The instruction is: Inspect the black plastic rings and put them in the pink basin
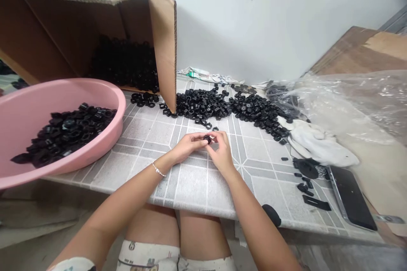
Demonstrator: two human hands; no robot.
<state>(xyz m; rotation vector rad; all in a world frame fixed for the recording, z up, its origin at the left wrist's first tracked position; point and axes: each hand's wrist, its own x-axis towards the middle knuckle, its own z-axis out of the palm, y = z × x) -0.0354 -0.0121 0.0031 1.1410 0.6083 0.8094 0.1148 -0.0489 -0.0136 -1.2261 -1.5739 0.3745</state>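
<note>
Both hands meet above the near middle of the table, pinching one small black ring-like part (pixel 207 139) between them. My left hand (pixel 190 144), with a bracelet on its wrist, grips the part from the left between thumb and fingers. From the right, the fingertips of my right hand (pixel 220 149) close on the same part. Fingers cover much of it, so its exact shape is hard to make out. Just beyond the hands lies a pile of black nut-like rings (pixel 203 103). To its right spreads a pile of small black round parts (pixel 256 110).
A pink basin (pixel 119 114) of black parts stands at the left. Behind it, a cardboard box (pixel 165 46) on its side holds more. At right are a white cloth glove (pixel 318 142), a phone (pixel 351 197), a black strip (pixel 316 203) and clear plastic wrap (pixel 343 101).
</note>
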